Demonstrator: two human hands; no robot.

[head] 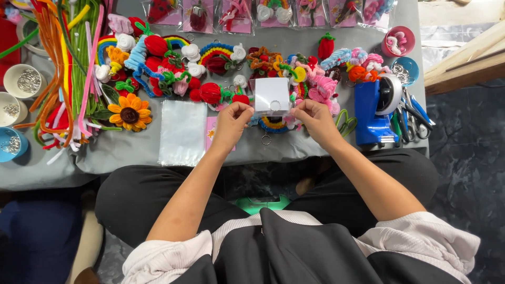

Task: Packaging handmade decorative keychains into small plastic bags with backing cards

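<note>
Holding a small clear plastic bag (272, 96) between both hands, we keep it just above the near edge of the grey table (131, 152), in the middle of the view. The bag looks white and glossy, with a ring-shaped piece showing near its lower edge. We judge it very light, thin and limp, a little slippery, and easy to crease; it seems best taken by its lower corners, with a pinch and little force.

Our left hand (231, 123) is closed in a pinch on the bag's lower left corner, thumb and fingertips pressed together. Our right hand (314, 118) is closed the same way on the lower right corner, fingers curled in. Both forearms reach forward from our lap.

Just below the bag a metal key ring (266, 140) hangs from a pipe-cleaner charm lying under our hands. To the left, a stack of clear flat bags (181, 131) rests on the table, and beyond it a yellow pipe-cleaner sunflower (129, 113). Behind the bag spreads a bright heap of fuzzy charms: rainbows, strawberries, flowers. To the right stands a blue tape dispenser (374, 110), with scissors (413, 118) beside it. Small bowls of metal rings (23, 81) sit at the far left.
</note>
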